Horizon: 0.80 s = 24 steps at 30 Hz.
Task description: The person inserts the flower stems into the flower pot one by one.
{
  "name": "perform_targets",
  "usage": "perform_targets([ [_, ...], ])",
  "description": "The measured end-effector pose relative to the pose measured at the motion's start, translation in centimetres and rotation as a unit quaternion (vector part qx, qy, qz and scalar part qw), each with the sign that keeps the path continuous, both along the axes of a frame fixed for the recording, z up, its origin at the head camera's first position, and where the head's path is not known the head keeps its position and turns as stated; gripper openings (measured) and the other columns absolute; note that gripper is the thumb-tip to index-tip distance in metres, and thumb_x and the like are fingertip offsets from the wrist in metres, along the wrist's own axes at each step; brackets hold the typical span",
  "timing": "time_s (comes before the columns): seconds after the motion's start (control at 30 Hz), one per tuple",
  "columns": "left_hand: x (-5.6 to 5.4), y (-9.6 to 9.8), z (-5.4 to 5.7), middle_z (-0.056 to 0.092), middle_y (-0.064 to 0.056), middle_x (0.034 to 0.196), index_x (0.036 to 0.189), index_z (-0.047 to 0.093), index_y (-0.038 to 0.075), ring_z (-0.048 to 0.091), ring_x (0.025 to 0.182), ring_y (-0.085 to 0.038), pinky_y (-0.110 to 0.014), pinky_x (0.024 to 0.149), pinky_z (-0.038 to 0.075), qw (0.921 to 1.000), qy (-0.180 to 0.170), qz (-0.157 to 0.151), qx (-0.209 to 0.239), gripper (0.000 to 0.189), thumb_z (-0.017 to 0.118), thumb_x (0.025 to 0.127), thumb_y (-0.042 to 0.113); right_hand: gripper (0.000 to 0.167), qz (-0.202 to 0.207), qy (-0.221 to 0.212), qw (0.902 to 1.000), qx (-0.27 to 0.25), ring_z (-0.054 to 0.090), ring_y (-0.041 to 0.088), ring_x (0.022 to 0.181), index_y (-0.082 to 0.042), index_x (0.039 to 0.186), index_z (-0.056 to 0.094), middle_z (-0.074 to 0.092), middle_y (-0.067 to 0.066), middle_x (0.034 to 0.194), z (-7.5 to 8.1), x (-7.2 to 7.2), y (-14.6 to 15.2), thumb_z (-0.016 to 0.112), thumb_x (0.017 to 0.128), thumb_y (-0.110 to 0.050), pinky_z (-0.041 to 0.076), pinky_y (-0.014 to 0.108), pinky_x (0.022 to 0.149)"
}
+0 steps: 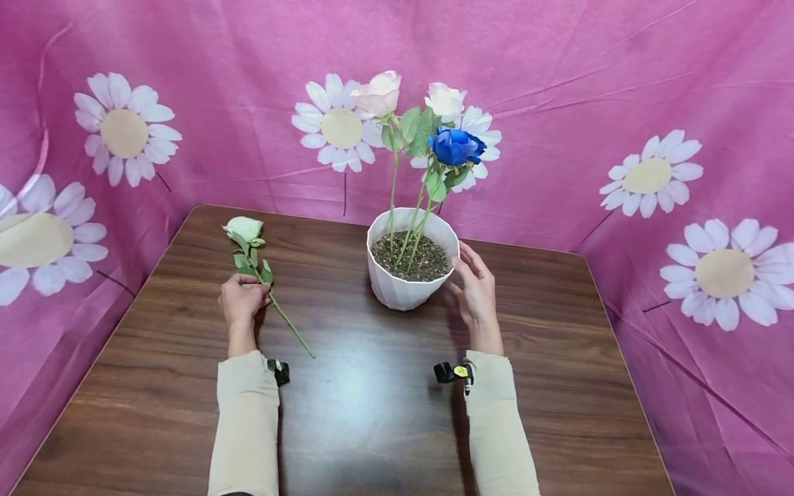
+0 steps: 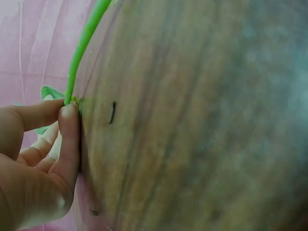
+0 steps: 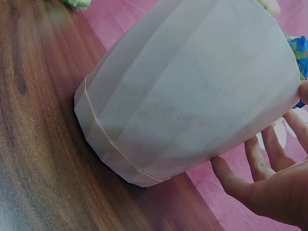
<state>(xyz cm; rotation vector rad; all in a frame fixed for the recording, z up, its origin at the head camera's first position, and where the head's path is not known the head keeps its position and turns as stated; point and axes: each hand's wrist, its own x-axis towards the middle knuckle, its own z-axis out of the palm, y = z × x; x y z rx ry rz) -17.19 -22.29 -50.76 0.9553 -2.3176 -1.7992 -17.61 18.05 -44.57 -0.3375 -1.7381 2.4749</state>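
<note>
A white rose with a long green stem lies on the left of the table. Between thumb and forefinger, my left hand pinches its stem just below the leaves; the left wrist view shows the pinched stem up close. A white faceted flower pot stands near the middle, filled with dark soil. Upright in it are a pale pink rose, a white rose and a blue rose. My right hand touches the pot's right side with spread, nearly straight fingers, thumb near the rim.
The brown wooden table carries the pot and the loose rose. A pink cloth printed with large daisies hangs behind the table and along both sides. A black camera mount sits on the right wrist.
</note>
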Motion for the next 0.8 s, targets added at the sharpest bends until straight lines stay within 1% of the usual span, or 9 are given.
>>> perform_targets([
  [0.07, -0.1, -0.1, 0.0, 0.073, 0.003, 0.075, 0.116, 0.064, -0.006, 0.059, 0.044, 0.004, -0.013, 0.048, 0.053, 0.9992, -0.017, 0.001, -0.035, 0.033, 0.073, 0.086, 0.005, 0.045, 0.0, 0.0, 1.0, 0.0, 0.055, 0.024, 0.115, -0.004, 0.144, 0.054, 0.056, 0.011, 0.136, 0.0, 0.0, 0.0, 0.06, 0.1, -0.004, 0.056, 0.042, 0.087],
  [0.13, -0.2, -0.1, 0.0, 0.073, -0.003, 0.083, 0.116, 0.065, -0.005, 0.06, 0.045, 0.003, -0.014, 0.049, 0.054, 0.9993, -0.024, 0.008, -0.028, 0.034, 0.073, 0.084, 0.004, 0.045, 0.0, 0.001, 1.0, -0.003, 0.055, 0.024, 0.115, -0.004, 0.144, 0.054, 0.056, 0.011, 0.136, -0.1, 0.0, 0.0, 0.06, 0.099, -0.004, 0.056, 0.041, 0.087],
  [0.2, -0.3, -0.2, 0.0, 0.07, -0.004, 0.082, 0.115, 0.064, -0.005, 0.062, 0.048, 0.001, -0.016, 0.051, 0.056, 0.9995, -0.023, 0.014, 0.014, 0.032, 0.072, 0.085, 0.002, 0.045, 0.0, 0.0, 1.0, -0.004, 0.055, 0.024, 0.115, -0.003, 0.144, 0.054, 0.056, 0.011, 0.136, -0.1, 0.0, 0.0, 0.06, 0.099, -0.004, 0.056, 0.041, 0.087],
  [0.27, -0.3, -0.3, 0.0, 0.065, 0.001, 0.077, 0.113, 0.062, -0.006, 0.064, 0.054, -0.001, -0.018, 0.054, 0.058, 0.9959, -0.012, 0.022, 0.087, 0.028, 0.07, 0.087, -0.003, 0.046, 0.001, 0.0, 1.0, -0.004, 0.055, 0.024, 0.115, -0.003, 0.144, 0.054, 0.056, 0.011, 0.136, -0.1, 0.0, 0.0, 0.06, 0.099, -0.004, 0.056, 0.041, 0.087],
  [0.4, -0.3, -0.4, 0.3, 0.065, 0.003, 0.071, 0.113, 0.058, -0.006, 0.067, 0.064, -0.005, -0.021, 0.057, 0.059, 0.9733, 0.014, 0.036, 0.226, 0.025, 0.065, 0.09, -0.009, 0.046, 0.001, -0.001, 1.0, -0.004, 0.056, 0.026, 0.116, -0.003, 0.144, 0.054, 0.056, 0.011, 0.136, -0.2, -0.1, 0.1, 0.06, 0.099, -0.004, 0.056, 0.042, 0.088],
  [0.6, -0.3, -0.5, 1.3, 0.069, 0.003, 0.078, 0.124, 0.057, -0.003, 0.068, 0.069, -0.007, -0.021, 0.061, 0.06, 0.9442, 0.023, 0.047, 0.325, 0.032, 0.061, 0.093, -0.009, 0.046, 0.001, -0.008, 1.0, -0.003, 0.055, 0.026, 0.118, -0.005, 0.145, 0.054, 0.055, 0.01, 0.136, -0.2, -0.1, 0.1, 0.06, 0.099, -0.004, 0.055, 0.042, 0.088],
  [0.63, -0.3, -0.6, 1.4, 0.071, 0.002, 0.078, 0.122, 0.059, -0.002, 0.068, 0.07, -0.007, -0.021, 0.061, 0.06, 0.938, 0.03, 0.047, 0.342, 0.03, 0.061, 0.093, -0.01, 0.046, 0.001, -0.009, 1.0, -0.002, 0.055, 0.026, 0.118, -0.005, 0.145, 0.054, 0.056, 0.01, 0.136, -0.2, -0.1, 0.1, 0.06, 0.099, -0.004, 0.056, 0.041, 0.088],
  [0.7, -0.3, -0.6, 1.6, 0.073, -0.001, 0.08, 0.114, 0.063, -0.001, 0.07, 0.072, -0.01, -0.024, 0.063, 0.061, 0.9212, 0.051, 0.042, 0.383, 0.024, 0.061, 0.094, -0.012, 0.046, -0.001, -0.01, 1.0, -0.003, 0.055, 0.025, 0.118, -0.005, 0.144, 0.054, 0.056, 0.011, 0.136, -0.1, -0.1, 0.1, 0.06, 0.099, -0.004, 0.056, 0.041, 0.088],
  [0.8, -0.2, -0.6, 1.8, 0.075, -0.006, 0.081, 0.097, 0.069, 0.002, 0.072, 0.072, -0.014, -0.027, 0.066, 0.062, 0.898, 0.082, 0.024, 0.432, 0.02, 0.059, 0.094, -0.016, 0.046, 0.0, -0.01, 0.9999, 0.0, 0.055, 0.025, 0.118, -0.006, 0.144, 0.055, 0.055, 0.011, 0.137, -0.1, -0.1, 0.1, 0.06, 0.099, -0.004, 0.055, 0.04, 0.088],
])
